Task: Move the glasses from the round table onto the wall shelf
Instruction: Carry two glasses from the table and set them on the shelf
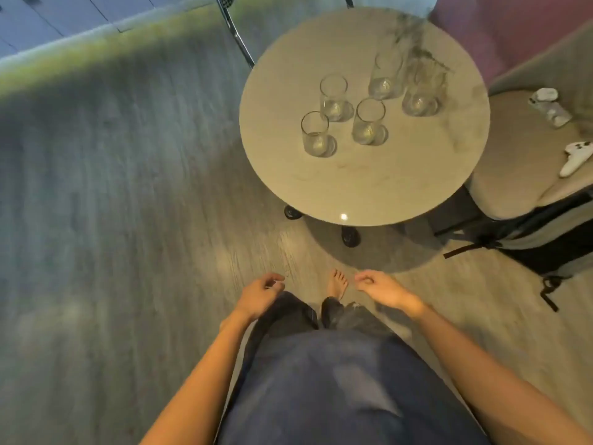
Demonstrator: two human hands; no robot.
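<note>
All five glasses sit upright on the round surface, well ahead of us; our left grip and right grip hang loosely curled, holding nothing. Thin smooth glass looks light, slick and breakable, so we'd wrap around the side wall mid-height, not pinch the rim.

Grey wood-grain floor, a bright band of light along pale panelling at upper left, chrome chair leg behind the marbled round table, beige upholstered seat just beside it, pink upholstery beyond, grey-and-black backpack against the seat.
</note>
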